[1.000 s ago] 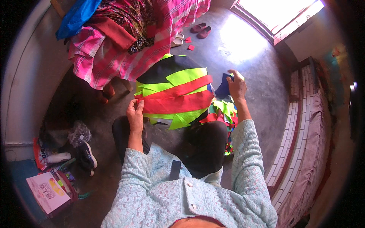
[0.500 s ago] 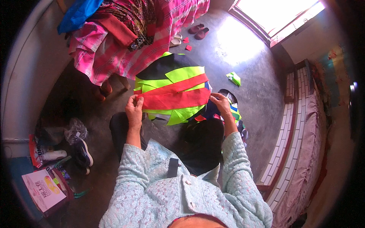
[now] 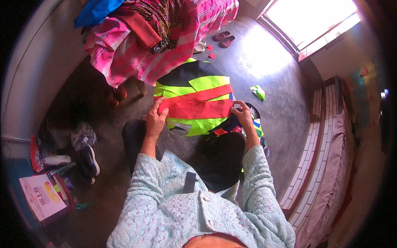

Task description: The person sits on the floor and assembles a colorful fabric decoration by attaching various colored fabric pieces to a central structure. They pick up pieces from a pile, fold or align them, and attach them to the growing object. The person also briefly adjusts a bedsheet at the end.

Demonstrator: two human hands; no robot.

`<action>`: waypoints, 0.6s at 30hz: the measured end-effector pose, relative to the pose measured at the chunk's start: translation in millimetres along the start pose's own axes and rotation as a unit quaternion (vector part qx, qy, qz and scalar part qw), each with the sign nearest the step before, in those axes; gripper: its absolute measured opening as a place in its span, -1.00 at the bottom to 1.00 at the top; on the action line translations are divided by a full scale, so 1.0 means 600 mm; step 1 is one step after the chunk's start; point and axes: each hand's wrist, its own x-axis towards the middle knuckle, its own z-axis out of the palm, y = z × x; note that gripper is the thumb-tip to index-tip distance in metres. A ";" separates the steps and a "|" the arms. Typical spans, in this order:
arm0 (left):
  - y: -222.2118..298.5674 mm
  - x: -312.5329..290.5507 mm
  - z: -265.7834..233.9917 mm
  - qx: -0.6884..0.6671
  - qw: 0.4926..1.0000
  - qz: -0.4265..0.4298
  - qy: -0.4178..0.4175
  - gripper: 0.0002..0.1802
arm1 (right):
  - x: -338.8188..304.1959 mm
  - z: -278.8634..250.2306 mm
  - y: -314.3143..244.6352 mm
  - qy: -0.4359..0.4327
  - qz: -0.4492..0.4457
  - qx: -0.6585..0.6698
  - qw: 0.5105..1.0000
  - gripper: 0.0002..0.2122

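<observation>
A wide red fabric strip (image 3: 196, 110) lies across a rounded pile of cloth pieces in front of my knees. My left hand (image 3: 156, 123) rests on its left end, thumb and index finger apart on the cloth. At the other end, my right hand (image 3: 244, 115) pinches the strip's edge between thumb and finger. Just above runs a second red strip (image 3: 206, 94), slanting up to the right. Neon yellow-green pieces (image 3: 211, 81) show around both strips, and a black piece (image 3: 186, 75) covers the pile's far side. What supports the pile is hidden.
A bed with a pink checked cover (image 3: 124, 62) stands at the far left. Dark red shoes (image 3: 226, 42) and a yellow-green scrap (image 3: 258, 93) lie on the floor. More scraps (image 3: 258, 128) sit beside my right knee. A white box (image 3: 41, 196) and dark shoe (image 3: 89, 162) are left.
My left hand has slid right and farther onto the strip's left end, its thumb and index finger now spread. My right hand stays at the right end. The whole view has shifted slightly.
</observation>
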 end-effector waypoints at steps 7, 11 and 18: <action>-0.017 -0.002 -0.010 0.075 0.996 -0.044 0.002 -0.77 | -0.016 -0.023 -0.060 -0.029 -0.049 -0.119 0.991 -0.83; -0.018 -0.002 -0.013 0.065 0.996 -0.066 -0.011 -0.78 | -0.016 -0.062 -0.111 -0.028 -0.088 -0.124 0.988 -0.84; -0.005 0.001 -0.021 0.062 0.994 -0.087 -0.024 -0.80 | 0.022 -0.091 -0.199 -0.001 -0.097 -0.227 0.969 -0.87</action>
